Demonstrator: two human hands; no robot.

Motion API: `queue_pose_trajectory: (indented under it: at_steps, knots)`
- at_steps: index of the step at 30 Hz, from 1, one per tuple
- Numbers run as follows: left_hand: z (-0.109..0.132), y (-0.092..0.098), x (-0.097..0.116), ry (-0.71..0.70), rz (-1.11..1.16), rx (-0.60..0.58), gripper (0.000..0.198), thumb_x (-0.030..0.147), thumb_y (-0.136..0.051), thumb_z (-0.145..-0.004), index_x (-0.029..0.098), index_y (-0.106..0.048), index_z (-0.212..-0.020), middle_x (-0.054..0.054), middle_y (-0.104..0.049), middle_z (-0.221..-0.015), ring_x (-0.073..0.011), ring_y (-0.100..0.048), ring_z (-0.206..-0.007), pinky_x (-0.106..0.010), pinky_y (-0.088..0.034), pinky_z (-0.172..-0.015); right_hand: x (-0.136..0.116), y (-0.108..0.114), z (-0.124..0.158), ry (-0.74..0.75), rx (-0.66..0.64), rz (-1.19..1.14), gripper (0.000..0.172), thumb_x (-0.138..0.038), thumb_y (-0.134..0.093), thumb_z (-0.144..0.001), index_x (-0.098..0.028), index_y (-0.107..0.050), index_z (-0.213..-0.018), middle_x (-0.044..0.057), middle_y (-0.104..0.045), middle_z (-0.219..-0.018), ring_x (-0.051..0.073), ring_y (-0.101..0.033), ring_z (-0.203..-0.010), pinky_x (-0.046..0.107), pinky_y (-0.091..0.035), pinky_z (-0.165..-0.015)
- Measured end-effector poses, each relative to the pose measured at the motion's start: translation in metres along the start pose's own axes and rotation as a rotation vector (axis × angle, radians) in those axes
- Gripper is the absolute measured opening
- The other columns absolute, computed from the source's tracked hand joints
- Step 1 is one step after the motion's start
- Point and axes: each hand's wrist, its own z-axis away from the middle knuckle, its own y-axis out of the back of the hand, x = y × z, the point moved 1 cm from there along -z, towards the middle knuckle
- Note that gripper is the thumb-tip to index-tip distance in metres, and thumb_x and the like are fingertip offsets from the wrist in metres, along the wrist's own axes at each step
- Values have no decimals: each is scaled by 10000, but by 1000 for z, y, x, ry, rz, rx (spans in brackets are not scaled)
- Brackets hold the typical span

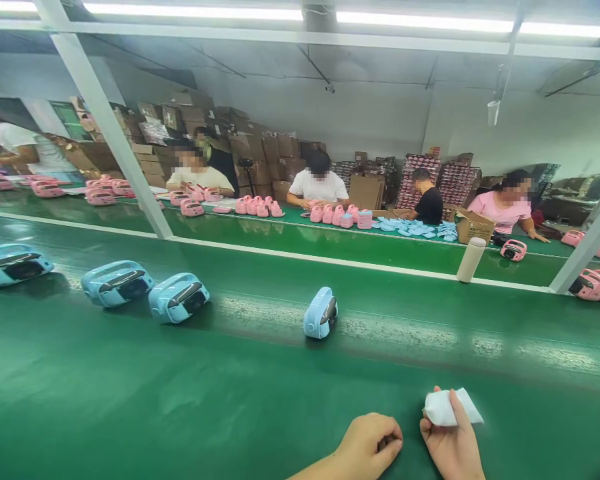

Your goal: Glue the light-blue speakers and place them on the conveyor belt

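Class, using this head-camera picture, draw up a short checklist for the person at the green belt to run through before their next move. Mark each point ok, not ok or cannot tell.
1. Right hand has a grip on the white cloth: ok.
2. Left hand is free: cannot tell, its curled fingers hide the palm.
3. Nearest pale blue unit lies the same way as the other pale blue units on the green conveyor belt: not ok, it points end-on.
4. Nearest pale blue unit is free of marks: cannot tell, the detail is too small.
5. Beige flask stands apart from both hands: ok.
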Motion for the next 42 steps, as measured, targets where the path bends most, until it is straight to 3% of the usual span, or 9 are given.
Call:
queue_pose_trajectory:
  at_steps: [9,15,30,42]
  knots:
    - [2,-1,0,-7,-2,11,99,218,-509,-768,190,-605,-772,21,-630,-691,-95,-523,-648,-176,-358,-600,-2,-11,5,-31,52,-4,635,-181,-898,-367,-199,-521,-878,-6,-575,-839,153,-510,-596,270,-401,-449]
    - [0,-2,1,-15,-9,7,96,216,-512,-765,194,-605,-772,27,-628,-682,-93,-522,-641,-176,-357,-602,-4,1,-5,-70,-21,3,593,-194,-882,-468,-202,-512,-931,2,-578,-846,164,-525,-634,288,-418,-489]
    - [-1,-1,4,-18,-30,8,91,208,-504,-766,197,-594,-771,28,-628,-697,-95,-522,-653,-180,-364,-619,-6,6,-8,-50,-19,-9,573,-193,-881,-473,-208,-499,-900,2,-585,-875,164,-534,-631,286,-406,-491]
    - [0,-1,7,-7,-47,-1,118,219,-486,-783,203,-602,-799,22,-624,-707,-102,-525,-657,-189,-377,-620,-7,10,-10,-63,-75,25,509,-224,-847,-558,-210,-519,-947,-14,-585,-853,152,-534,-660,279,-423,-519]
